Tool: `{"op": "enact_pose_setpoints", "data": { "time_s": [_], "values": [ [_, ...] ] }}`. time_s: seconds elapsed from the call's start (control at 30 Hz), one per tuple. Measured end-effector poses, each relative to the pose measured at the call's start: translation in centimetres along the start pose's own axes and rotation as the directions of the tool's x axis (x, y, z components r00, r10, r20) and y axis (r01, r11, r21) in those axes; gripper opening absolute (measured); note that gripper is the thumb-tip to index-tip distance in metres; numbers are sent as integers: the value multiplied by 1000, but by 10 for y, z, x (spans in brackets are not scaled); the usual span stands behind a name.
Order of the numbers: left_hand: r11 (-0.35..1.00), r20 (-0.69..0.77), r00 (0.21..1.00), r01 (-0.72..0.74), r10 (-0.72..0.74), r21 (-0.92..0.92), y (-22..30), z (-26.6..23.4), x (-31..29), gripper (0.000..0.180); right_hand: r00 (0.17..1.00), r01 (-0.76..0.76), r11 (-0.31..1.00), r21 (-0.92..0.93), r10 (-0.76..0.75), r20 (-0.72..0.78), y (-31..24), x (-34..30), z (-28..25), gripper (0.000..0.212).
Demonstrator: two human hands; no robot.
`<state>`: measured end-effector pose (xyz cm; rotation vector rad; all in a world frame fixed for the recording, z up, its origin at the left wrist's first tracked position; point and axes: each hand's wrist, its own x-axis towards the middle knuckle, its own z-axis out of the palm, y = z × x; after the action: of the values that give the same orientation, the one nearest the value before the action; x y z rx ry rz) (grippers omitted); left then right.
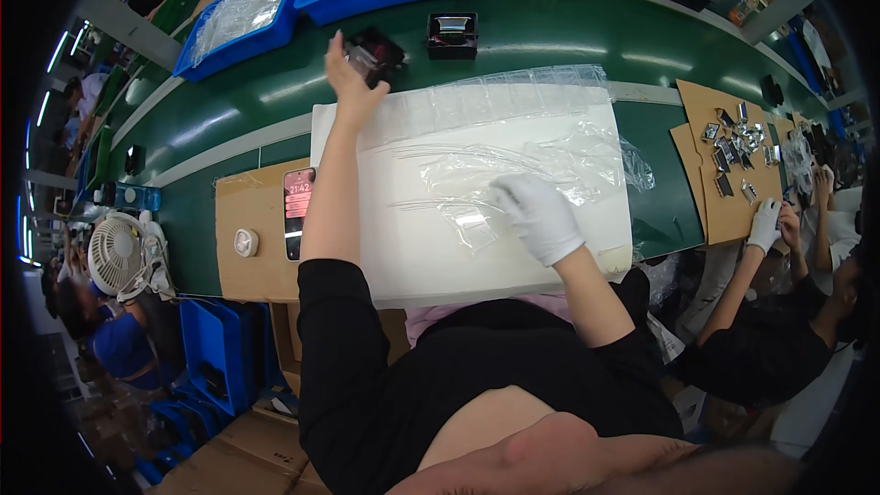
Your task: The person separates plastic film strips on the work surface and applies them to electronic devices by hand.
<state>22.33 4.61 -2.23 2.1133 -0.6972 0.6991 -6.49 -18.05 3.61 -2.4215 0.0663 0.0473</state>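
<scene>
My bare left hand (356,82) is stretched far forward over the green belt, its thumb and fingers around a black box-shaped part (379,51) that is smeared by motion. A similar black box with a shiny window (452,35) sits to its right. In a white glove, my right hand (538,218) is over the white pad (394,261), fingers curled down among thin clear plastic bags (472,225). What its fingertips pinch, if anything, is hidden. More clear film (486,103) lies in a strip along the pad's far edge.
Two blue trays (399,2) of clear plastic pieces stand at the far left. Left of the pad are a phone (295,211), a white earbud case (246,241) on cardboard, and a fan (117,255). Small metal parts (733,142) and a co-worker's gloved hand (764,225) are at right.
</scene>
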Motion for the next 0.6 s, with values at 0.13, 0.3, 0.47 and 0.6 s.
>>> {"op": "enact_pose_setpoints", "data": {
  "time_s": [0.13,0.3,0.47,0.6],
  "values": [
    [943,-131,986,136,-101,303,33,-3,-24,58,981,155,985,-80,-144,128,6,1,20,55],
    [991,825,565,-108,-1,74,123,-41,-99,26,954,260,962,-81,-242,179,3,6,27,63],
    [893,773,632,376,-51,-249,132,-40,-113,19,962,244,968,63,-250,114,-1,10,26,71],
    [411,874,402,871,-274,-271,145,-40,-107,19,961,264,953,148,-274,47,2,10,31,73]
  ]
}}
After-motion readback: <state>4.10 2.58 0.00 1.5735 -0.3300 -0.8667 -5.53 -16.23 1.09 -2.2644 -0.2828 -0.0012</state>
